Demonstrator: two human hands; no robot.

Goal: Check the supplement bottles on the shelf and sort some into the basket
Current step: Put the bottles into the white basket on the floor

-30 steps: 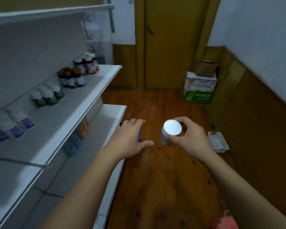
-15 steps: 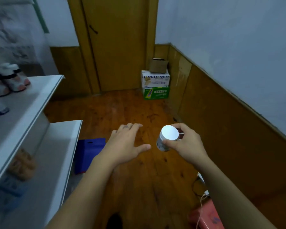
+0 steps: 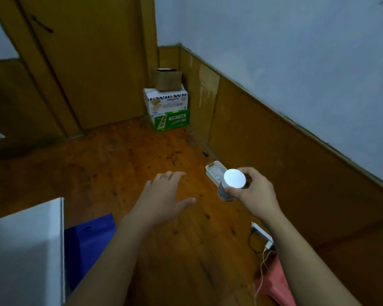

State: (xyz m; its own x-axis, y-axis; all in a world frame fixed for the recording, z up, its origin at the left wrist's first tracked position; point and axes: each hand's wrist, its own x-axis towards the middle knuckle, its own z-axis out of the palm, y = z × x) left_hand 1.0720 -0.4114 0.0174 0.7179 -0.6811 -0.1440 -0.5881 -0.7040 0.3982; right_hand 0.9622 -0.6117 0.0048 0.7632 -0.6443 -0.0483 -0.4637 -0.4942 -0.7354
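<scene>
Gripping one bottle, right hand nears one basket; left hand spread.

Your view is dim w/ a warm yellow cast. Light seems to come from above and behind you, tho that's hard to tell. The cap on the bottle is blown out to a flat white disc. The shelf at lower left is soft and smeared. Wide-angle bend shows at the edges: the wall trim bows, the door leans. Print on the boxes is too blurred to read. Shadows on the floor are weak, diffuse.
</scene>
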